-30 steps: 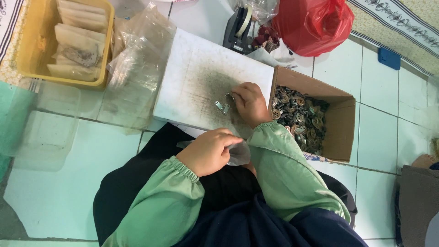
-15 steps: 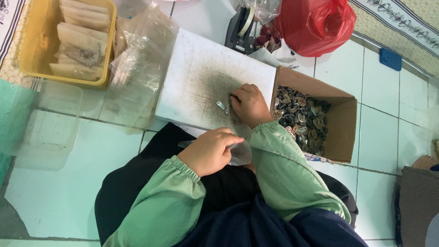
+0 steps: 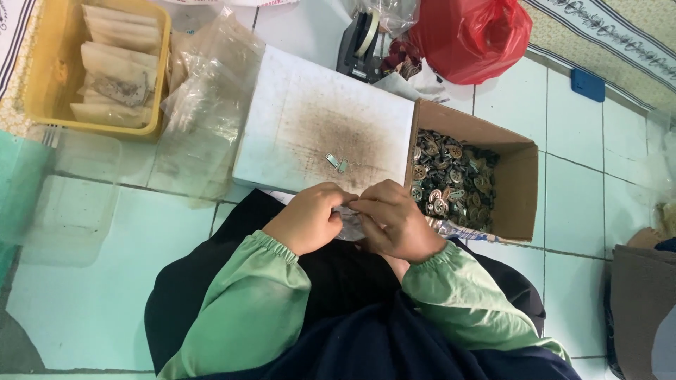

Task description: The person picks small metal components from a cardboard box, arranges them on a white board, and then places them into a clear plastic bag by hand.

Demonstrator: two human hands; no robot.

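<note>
Small clear bag (image 3: 350,224) between both hands (image 3: 355,218)

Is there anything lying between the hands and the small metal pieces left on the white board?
Nothing visible does. The two metal pieces lie alone on the stained white board, with bare board between them and the left hand and right hand.

I see pale green sleeves (image 3: 246,302) over dark navy cloth, a white board (image 3: 317,119) smudged brown at its middle, a brown cardboard box (image 3: 517,190) of silvery metal pieces (image 3: 451,186), a yellow bin (image 3: 49,77), a red plastic bag (image 3: 472,35), and a pale turquoise tiled floor (image 3: 91,309).
</note>
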